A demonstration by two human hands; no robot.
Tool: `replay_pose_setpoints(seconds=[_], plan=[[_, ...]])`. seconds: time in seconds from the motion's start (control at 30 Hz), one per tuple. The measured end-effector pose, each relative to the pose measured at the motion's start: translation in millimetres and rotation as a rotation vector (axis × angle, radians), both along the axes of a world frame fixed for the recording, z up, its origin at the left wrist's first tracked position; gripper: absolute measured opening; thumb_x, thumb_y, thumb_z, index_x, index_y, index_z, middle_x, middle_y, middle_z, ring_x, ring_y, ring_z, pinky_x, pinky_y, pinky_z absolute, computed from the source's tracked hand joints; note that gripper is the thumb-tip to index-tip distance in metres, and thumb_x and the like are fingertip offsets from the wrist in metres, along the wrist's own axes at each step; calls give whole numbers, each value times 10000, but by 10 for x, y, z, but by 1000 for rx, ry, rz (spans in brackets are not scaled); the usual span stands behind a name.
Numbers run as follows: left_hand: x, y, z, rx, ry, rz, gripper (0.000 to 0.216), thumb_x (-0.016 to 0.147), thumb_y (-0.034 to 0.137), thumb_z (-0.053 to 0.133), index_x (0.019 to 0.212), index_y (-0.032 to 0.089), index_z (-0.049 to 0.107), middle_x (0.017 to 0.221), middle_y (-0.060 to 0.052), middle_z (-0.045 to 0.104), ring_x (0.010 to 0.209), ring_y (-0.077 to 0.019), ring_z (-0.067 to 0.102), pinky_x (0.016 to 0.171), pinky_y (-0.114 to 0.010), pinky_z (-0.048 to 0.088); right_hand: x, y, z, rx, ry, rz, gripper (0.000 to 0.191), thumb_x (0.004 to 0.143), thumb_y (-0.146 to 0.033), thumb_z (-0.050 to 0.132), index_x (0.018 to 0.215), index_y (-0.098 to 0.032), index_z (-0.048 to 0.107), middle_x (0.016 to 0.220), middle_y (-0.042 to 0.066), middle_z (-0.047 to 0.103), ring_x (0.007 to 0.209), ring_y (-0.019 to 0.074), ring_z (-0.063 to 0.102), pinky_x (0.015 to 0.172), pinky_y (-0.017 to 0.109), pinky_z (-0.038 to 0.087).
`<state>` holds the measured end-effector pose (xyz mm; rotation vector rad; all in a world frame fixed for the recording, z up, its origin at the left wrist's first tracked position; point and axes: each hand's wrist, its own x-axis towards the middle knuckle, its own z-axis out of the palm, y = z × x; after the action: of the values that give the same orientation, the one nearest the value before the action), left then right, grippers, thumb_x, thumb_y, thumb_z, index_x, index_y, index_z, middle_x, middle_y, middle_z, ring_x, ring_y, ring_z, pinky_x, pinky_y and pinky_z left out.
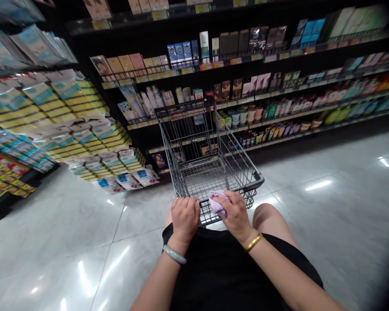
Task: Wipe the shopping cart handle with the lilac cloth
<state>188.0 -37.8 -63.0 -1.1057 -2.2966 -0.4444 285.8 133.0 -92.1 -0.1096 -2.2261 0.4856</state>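
Observation:
A grey wire shopping cart point(194, 142) stands straight ahead of me with nothing in its basket. My left hand point(184, 218) is closed round the cart's handle on the left side. My right hand point(235, 214) is closed on a crumpled pale purple cloth point(216, 203) and presses it against the handle. A pale bangle sits on my left wrist and a gold one on my right. My black garment and one knee show below the hands.
Dark shelving point(278, 82) full of small boxes, tubes and bottles runs along the back and right. On the left, stacked packs in yellow and blue wrappers point(71, 125) slope down to the floor. Glossy pale tile floor point(327, 203) stretches to the right and left of the cart.

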Motion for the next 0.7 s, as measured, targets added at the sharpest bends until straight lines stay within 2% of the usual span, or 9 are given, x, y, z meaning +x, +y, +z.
replay_pose_setpoints(seconds=[0.07,0.2,0.3,0.4,0.47,0.53,0.63,0.7], plan=[[-6,0,-2,-4,4,-2,155,938,228,463,883,211,607,785,-50,637,780,-223,549,853,-402,384,4,-59,54,-25,2,50,342,818,-160,592,1130,-272,675,1159,84,543,1062,255,518,957,437,428],[-35,-12,-30,-6,37,-7,182,930,246,456,798,217,578,717,-52,591,729,-220,523,788,-387,386,-96,-181,362,-45,9,209,312,832,-249,621,1142,-256,657,1115,81,585,1019,235,537,927,400,441],[-40,-19,-31,-4,40,-14,194,922,262,467,756,218,557,695,-54,569,717,-222,511,758,-382,386,-225,-191,517,-18,-52,249,316,822,-265,634,1137,-241,647,1098,81,617,1019,238,537,921,386,425],[-17,-16,-3,-12,2,-19,154,926,237,472,828,213,588,727,-49,592,747,-220,526,794,-386,393,-308,-57,580,5,-228,204,166,791,-250,650,954,-222,664,948,57,654,918,220,556,856,343,403],[-2,-11,12,-11,-16,-24,141,930,226,472,892,210,607,761,-49,618,767,-220,537,818,-393,396,-338,83,629,2,-367,142,61,774,-266,650,804,-217,629,804,26,644,786,191,557,757,305,382],[4,-6,11,-3,-19,-26,143,932,228,473,913,209,614,783,-52,634,774,-221,544,828,-399,398,-363,187,691,-13,-486,39,87,771,-281,637,736,-221,586,711,1,620,674,167,536,649,283,334],[-4,-2,-14,21,-8,-23,145,929,225,472,910,211,616,782,-53,636,773,-219,550,837,-404,399,-405,143,749,-36,-544,-89,76,786,-284,620,824,-229,586,749,-2,636,641,158,540,589,276,291],[-15,1,-31,30,8,-15,145,925,221,474,882,211,612,753,-49,619,757,-217,547,827,-401,399,-433,-4,726,-27,-492,-54,159,799,-276,613,950,-233,584,851,13,652,702,165,567,617,272,328]])
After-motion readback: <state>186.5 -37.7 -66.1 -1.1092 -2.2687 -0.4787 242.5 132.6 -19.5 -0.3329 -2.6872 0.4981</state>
